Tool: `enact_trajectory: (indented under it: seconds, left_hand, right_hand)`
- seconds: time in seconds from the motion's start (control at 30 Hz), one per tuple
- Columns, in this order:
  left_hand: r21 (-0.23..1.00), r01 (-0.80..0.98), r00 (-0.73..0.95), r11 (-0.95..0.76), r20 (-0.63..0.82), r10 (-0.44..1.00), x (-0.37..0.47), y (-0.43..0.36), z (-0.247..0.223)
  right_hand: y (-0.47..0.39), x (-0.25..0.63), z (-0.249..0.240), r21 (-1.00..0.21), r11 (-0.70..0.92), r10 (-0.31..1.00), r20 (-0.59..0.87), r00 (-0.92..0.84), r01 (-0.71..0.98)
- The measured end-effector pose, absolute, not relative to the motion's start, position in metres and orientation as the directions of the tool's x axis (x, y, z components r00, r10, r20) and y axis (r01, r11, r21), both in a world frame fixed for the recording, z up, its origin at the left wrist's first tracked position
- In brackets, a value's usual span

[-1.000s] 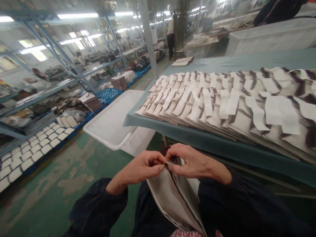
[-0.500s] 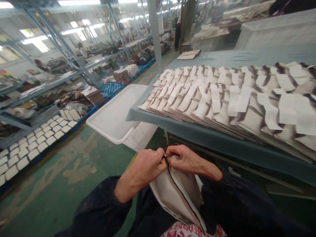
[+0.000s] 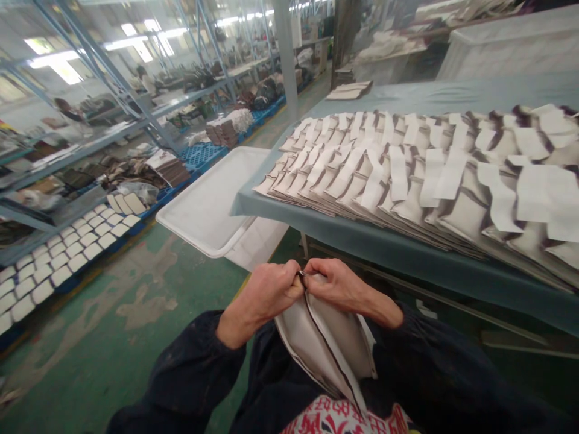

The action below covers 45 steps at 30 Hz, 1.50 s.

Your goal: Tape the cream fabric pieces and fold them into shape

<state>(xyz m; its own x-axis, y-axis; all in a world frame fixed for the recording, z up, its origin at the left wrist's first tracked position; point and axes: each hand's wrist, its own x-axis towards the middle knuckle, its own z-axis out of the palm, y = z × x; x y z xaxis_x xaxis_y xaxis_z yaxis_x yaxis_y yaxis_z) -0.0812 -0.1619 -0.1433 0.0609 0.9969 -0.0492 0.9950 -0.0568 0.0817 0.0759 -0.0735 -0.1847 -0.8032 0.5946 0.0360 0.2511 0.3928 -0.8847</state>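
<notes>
A beige fabric pouch (image 3: 296, 331) hangs in front of my body, with a dark zipper (image 3: 322, 334) running down its middle. My left hand (image 3: 274, 288) is closed at the top end of the zipper, thumb and fingers pinched together. Right beside it, my right hand (image 3: 339, 284) pinches the same end from the other side. A small shiny metal piece (image 3: 302, 274), perhaps the zipper slider, shows between the fingertips. The fingertips themselves are partly hidden behind the knuckles. Below, the pouch reaches down to an apron with red characters (image 3: 335, 416).
On the right, a table with a blue-green cover (image 3: 280, 211) bears rows of overlapping beige pouches (image 3: 416, 205) with white strips. A white plastic tub (image 3: 194, 217) stands at its left corner. Pale rounded pieces (image 3: 58, 260) lie in rows on blue pallets along the left-hand racks (image 3: 136, 111).
Both hands stay pinched at the zipper's top end and sit slightly higher in view. The camera view has shifted a little; the pouch has hardly moved.
</notes>
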Motion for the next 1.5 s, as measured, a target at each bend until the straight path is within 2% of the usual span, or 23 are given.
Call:
enact_trajectory:
  seconds: [0.13, 0.2, 0.23, 0.33, 0.37, 0.43, 0.53, 0.8, 1.03, 1.23, 1.3, 1.4, 1.43, 1.47, 1.5]
  left_hand:
    - [0.132, 0.991, 0.029, -0.028, -0.008, 1.000, -0.101, -0.160, -0.145]
    - [0.196, 0.981, 0.001, -0.002, 0.002, 1.000, -0.113, -0.162, -0.142]
    - [0.263, 0.965, -0.007, 0.006, 0.004, 1.000, -0.117, -0.164, -0.140]
    - [0.575, 0.818, -0.002, -0.018, 0.035, 0.999, -0.117, -0.167, -0.133]
    - [0.631, 0.775, 0.012, -0.044, 0.054, 0.998, -0.113, -0.167, -0.131]
    - [0.642, 0.761, 0.053, -0.094, 0.082, 0.995, -0.104, -0.165, -0.128]
    - [0.621, 0.778, 0.103, -0.101, 0.032, 0.994, -0.092, -0.160, -0.125]
    - [0.839, 0.542, 0.136, 0.049, -0.145, 0.980, -0.089, -0.154, -0.128]
    - [0.768, 0.640, 0.208, -0.007, -0.164, 0.964, -0.093, -0.154, -0.123]
    - [0.702, 0.712, 0.146, 0.014, -0.167, 0.975, -0.087, -0.156, -0.119]
    - [0.597, 0.802, 0.127, -0.026, -0.129, 0.983, -0.084, -0.156, -0.120]
    - [0.365, 0.925, 0.123, -0.102, -0.034, 0.992, -0.082, -0.158, -0.124]
    - [0.336, 0.936, 0.120, -0.109, -0.013, 0.993, -0.083, -0.159, -0.126]
    - [0.360, 0.927, 0.110, -0.102, -0.003, 0.994, -0.083, -0.160, -0.129]
    - [0.437, 0.896, 0.092, -0.079, -0.009, 0.996, -0.084, -0.160, -0.132]
  right_hand:
    - [-0.078, 0.085, -0.180, -0.891, 0.369, 0.595, 0.008, -0.804, 0.265]
    - [-0.078, 0.095, -0.179, -0.921, 0.309, 0.591, -0.008, -0.807, 0.236]
    - [-0.077, 0.100, -0.179, -0.940, 0.265, 0.591, -0.017, -0.806, 0.214]
    - [-0.071, 0.108, -0.180, -0.978, 0.145, 0.596, -0.034, -0.802, 0.149]
    - [-0.070, 0.108, -0.180, -0.983, 0.124, 0.590, -0.034, -0.807, 0.132]
    - [-0.068, 0.107, -0.180, -0.988, 0.106, 0.574, -0.028, -0.818, 0.109]
    - [-0.069, 0.105, -0.179, -0.989, 0.114, 0.564, -0.012, -0.826, 0.092]
    - [-0.071, 0.106, -0.182, -0.975, 0.193, 0.574, 0.020, -0.819, 0.112]
    - [-0.071, 0.103, -0.184, -0.971, 0.209, 0.566, 0.027, -0.824, 0.112]
    - [-0.073, 0.099, -0.186, -0.955, 0.274, 0.570, 0.065, -0.819, 0.114]
    - [-0.074, 0.098, -0.187, -0.942, 0.307, 0.578, 0.072, -0.813, 0.135]
    - [-0.075, 0.096, -0.189, -0.930, 0.328, 0.597, 0.067, -0.800, 0.167]
    - [-0.075, 0.096, -0.190, -0.929, 0.328, 0.601, 0.063, -0.797, 0.174]
    - [-0.075, 0.096, -0.190, -0.931, 0.320, 0.602, 0.056, -0.797, 0.177]
    - [-0.076, 0.096, -0.190, -0.937, 0.304, 0.597, 0.049, -0.800, 0.170]
